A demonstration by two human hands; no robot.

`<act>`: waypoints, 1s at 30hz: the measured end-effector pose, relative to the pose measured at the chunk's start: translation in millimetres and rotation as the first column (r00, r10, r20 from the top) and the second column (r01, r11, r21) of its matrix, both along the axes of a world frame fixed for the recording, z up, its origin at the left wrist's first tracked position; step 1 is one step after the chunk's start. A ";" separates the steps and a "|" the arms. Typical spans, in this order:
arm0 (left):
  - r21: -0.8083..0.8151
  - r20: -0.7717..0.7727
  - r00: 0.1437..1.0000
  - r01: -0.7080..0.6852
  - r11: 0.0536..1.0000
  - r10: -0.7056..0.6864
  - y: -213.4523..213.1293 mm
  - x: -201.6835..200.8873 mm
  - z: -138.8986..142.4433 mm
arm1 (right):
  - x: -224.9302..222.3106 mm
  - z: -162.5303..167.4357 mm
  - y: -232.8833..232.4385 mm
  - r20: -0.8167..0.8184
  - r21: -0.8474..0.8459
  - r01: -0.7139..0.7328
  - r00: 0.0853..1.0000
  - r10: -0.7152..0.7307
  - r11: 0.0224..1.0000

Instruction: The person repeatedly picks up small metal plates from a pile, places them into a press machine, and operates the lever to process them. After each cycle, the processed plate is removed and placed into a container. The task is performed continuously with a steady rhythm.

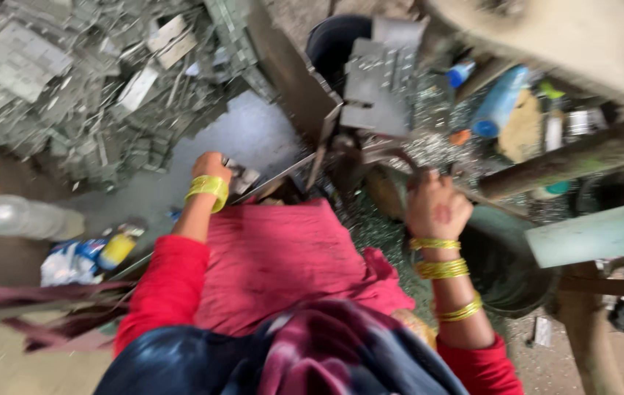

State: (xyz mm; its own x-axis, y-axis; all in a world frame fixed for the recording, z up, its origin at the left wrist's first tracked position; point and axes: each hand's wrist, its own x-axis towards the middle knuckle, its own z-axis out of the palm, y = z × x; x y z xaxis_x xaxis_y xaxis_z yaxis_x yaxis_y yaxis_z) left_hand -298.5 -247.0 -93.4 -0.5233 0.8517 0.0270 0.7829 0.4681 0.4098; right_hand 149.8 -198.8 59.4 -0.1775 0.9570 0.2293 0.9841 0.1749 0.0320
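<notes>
Below the black bucket (334,40), a grey metal strip (271,184) is held flat by the left hand (211,167), its far end pointing toward the dark press parts under the punched plate (381,77), seemingly so it can be fed straight in. Left fingers are curled over the strip's near end next to a small metal piece (242,178); whether they pinch or just press cannot be told through the blur. The right hand (436,205), right of the bucket and lower, is closed in a fist on a dark lever (400,157), fingers pressed together around it, wrist raised as if for leverage. Yellow bangles are worn on both wrists. A red cloth (282,256) is spread over the lap, below the bucket, probably against sharp offcuts. Left of the bucket, a big scrap heap (85,80) of punched sheet is piled clear of the work spot. Right of the bucket a blue bottle (498,102) lies among clutter, beside a wooden beam (568,157). Far left and lower, a clear bottle (23,217) lies on its side. A dark round tub (509,263) sits beneath the right hand, likely placed to catch falling pieces.
</notes>
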 end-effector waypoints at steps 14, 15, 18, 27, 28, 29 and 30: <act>0.350 -0.629 0.702 0.639 0.685 -0.334 97.8 307.1 121.6 | 7.8 0.8 -2.7 -0.215 -0.143 -0.068 0.976 0.036 0.987; 0.419 -0.634 0.723 0.620 0.663 -0.275 102.0 307.4 112.6 | 8.4 2.0 -2.2 -0.232 -0.142 -0.085 0.971 0.050 0.986; -0.011 -0.242 0.768 0.609 0.793 -0.593 118.6 300.5 93.4 | 5.8 6.2 3.8 -0.227 -0.225 -0.064 0.974 0.011 0.972; -0.046 -0.260 0.831 0.497 0.866 -0.491 159.4 299.8 103.3 | 4.1 18.4 10.5 -0.255 -0.313 -0.094 0.967 0.012 0.945; -0.082 -0.302 0.824 0.479 0.874 -0.480 159.9 300.1 107.3 | 5.9 15.9 11.4 -0.276 -0.317 -0.117 0.961 0.027 0.941; -0.118 -0.349 0.812 0.456 0.882 -0.467 159.9 300.3 111.4 | 8.6 12.3 14.5 -0.302 -0.317 -0.144 0.952 0.044 0.937; -0.157 -0.400 0.796 0.430 0.889 -0.455 159.7 300.4 115.5 | 11.7 6.6 18.6 -0.334 -0.317 -0.173 0.941 0.061 0.933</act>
